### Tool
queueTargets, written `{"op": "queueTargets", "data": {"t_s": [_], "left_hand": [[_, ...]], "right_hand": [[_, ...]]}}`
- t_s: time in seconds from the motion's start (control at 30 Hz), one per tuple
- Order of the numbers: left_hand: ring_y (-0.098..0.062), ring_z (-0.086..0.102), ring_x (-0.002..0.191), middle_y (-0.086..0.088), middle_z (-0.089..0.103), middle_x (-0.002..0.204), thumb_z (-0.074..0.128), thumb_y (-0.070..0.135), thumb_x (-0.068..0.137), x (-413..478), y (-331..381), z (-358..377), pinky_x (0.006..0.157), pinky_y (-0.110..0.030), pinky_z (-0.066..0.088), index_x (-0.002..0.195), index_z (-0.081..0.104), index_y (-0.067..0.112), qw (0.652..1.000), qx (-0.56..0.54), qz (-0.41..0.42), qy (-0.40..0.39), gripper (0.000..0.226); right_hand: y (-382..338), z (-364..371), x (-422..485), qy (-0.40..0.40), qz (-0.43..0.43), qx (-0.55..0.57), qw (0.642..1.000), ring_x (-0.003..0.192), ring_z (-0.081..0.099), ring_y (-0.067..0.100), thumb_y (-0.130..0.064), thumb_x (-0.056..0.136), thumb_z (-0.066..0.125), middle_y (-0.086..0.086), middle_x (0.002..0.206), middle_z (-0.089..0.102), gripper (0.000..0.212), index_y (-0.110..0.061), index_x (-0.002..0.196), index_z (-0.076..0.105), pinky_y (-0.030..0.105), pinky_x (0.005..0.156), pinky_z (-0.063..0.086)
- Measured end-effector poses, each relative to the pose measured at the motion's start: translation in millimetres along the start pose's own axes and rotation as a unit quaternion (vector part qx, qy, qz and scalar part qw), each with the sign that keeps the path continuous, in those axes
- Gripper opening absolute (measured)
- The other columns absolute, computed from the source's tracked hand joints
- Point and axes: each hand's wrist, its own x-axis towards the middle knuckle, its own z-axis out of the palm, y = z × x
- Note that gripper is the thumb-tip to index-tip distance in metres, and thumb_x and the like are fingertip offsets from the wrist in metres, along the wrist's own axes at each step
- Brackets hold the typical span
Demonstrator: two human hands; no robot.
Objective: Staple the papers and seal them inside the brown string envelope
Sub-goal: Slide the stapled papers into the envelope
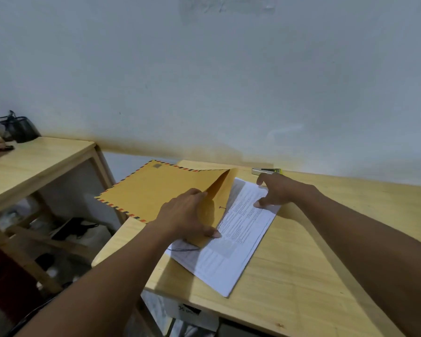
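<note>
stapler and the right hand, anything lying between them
Nothing: the head view shows only bare table between the stapler and the right hand.

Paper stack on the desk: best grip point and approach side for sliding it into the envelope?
Grip the papers at their near-right long edge, coming from the right. That edge lies bare on the desk, while the opposite edge is already tucked under the envelope mouth held by the left hand. The right hand already presses the far corner.

Light wooden table (314,263): papers (231,246) flat, brown envelope (161,190) overlapping them, stapler (266,171) at far edge.
</note>
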Motion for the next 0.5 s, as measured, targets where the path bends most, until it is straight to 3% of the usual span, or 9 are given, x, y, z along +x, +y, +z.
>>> {"op": "queueTargets", "data": {"t_s": [0.13, 0.23, 0.37, 0.43, 0.5], "left_hand": [[-0.023, 0.048, 0.135, 0.009, 0.034, 0.159, 0.072, 0.084, 0.059, -2, -1, 2, 0.093, -0.044, 0.052, 0.156, 0.029, 0.028, 1.000, -0.007, -0.007, 0.013, 0.120], [-0.023, 0.048, 0.134, 0.008, 0.036, 0.159, 0.073, 0.080, 0.063, -3, 0, 2, 0.093, -0.042, 0.053, 0.155, 0.032, 0.026, 0.999, -0.026, -0.006, 0.023, 0.114], [-0.021, 0.053, 0.128, 0.006, 0.043, 0.155, 0.066, 0.078, 0.074, 0, -6, 5, 0.091, -0.040, 0.055, 0.153, 0.039, 0.025, 0.995, -0.082, -0.007, 0.049, 0.099], [-0.022, 0.054, 0.127, 0.005, 0.044, 0.155, 0.062, 0.076, 0.079, 0, -9, 6, 0.090, -0.041, 0.055, 0.153, 0.040, 0.025, 0.995, -0.084, -0.002, 0.062, 0.093], [-0.023, 0.053, 0.129, 0.006, 0.042, 0.156, 0.065, 0.074, 0.079, 0, -9, 6, 0.090, -0.042, 0.055, 0.154, 0.038, 0.024, 0.995, -0.071, 0.004, 0.065, 0.094]], "right_hand": [[10, -1, -18, -0.043, 0.028, 0.033, 0.998, 0.108, 0.054, 0.025, -0.059, 0.058, 0.087, 0.001, 0.127, 0.042, 0.079, -0.031, 0.121, 0.049, 0.039, 0.091, 0.051], [15, 3, -31, -0.023, 0.022, 0.097, 0.995, 0.104, 0.057, 0.022, -0.044, 0.063, 0.089, -0.002, 0.121, 0.053, 0.060, -0.029, 0.109, 0.053, 0.037, 0.092, 0.051], [18, 7, -49, 0.019, -0.005, 0.197, 0.980, 0.100, 0.055, 0.017, -0.016, 0.076, 0.082, -0.002, 0.119, 0.054, 0.033, -0.016, 0.104, 0.064, 0.029, 0.078, 0.045], [21, 3, -59, 0.010, -0.007, 0.238, 0.971, 0.099, 0.059, 0.020, -0.011, 0.076, 0.081, -0.002, 0.114, 0.057, 0.028, -0.017, 0.099, 0.067, 0.030, 0.076, 0.046], [27, -6, -70, -0.037, 0.010, 0.277, 0.960, 0.085, 0.061, 0.023, -0.010, 0.073, 0.083, 0.004, 0.106, 0.061, 0.029, -0.022, 0.096, 0.068, 0.031, 0.070, 0.050]]}}
